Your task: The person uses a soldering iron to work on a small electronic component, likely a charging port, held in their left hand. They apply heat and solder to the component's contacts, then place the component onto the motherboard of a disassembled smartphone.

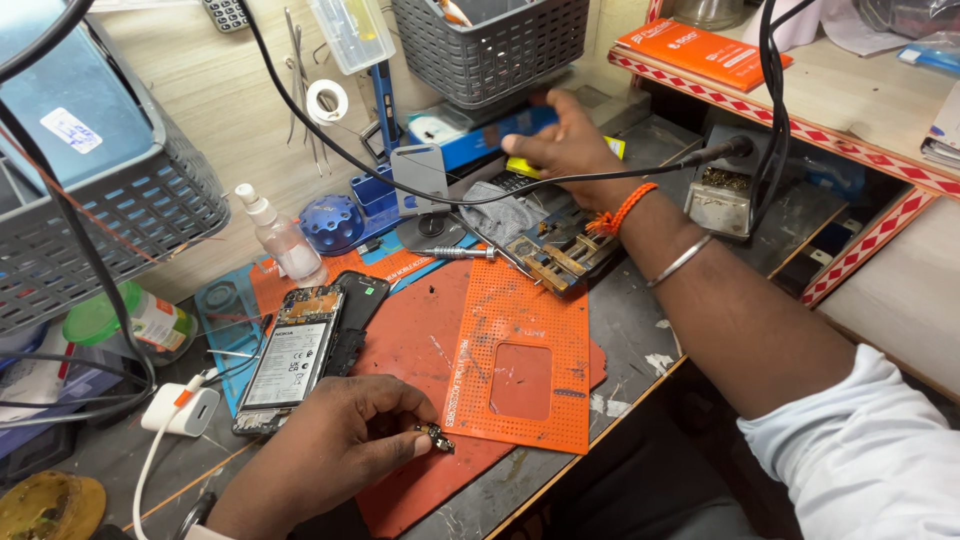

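Your left hand [330, 450] pinched a small metal part [436, 436] over the orange mat [420, 350], beside the opened phone [290, 360]. It looked light and fragile; edge grip suited it. Your right hand [565, 145] closed on a yellow item [520, 167].

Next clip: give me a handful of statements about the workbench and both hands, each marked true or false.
1. The left hand pinches a small metal part in its fingers. True.
2. The right hand rests on the orange perforated mat. False: it reaches toward the back of the bench, at a yellow item.
3. The opened phone lies left of the perforated mat. True.
4. The spray bottle lies on its side. False: it stands upright.
5. The right wrist is bare. False: it wears an orange thread and a metal bangle.
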